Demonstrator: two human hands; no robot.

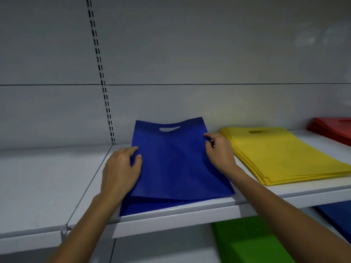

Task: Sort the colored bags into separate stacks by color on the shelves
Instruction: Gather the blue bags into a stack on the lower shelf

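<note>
Blue bag (176,164) lies atop another blue one on the shelf (190,211), its left edge pinched by the left hand (122,168) and its right edge by the right hand (218,150). Sorting looks well underway: yellow stack (284,154) and red stack (332,130) sit alongside, while green bags (250,243) and another blue bag (338,215) wait on the shelf below.

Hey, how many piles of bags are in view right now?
5. Upper shelf: blue pile in the middle, yellow pile beside it, red pile far right. Lower shelf: green pile, dark blue pile. Others may be out of frame.
</note>
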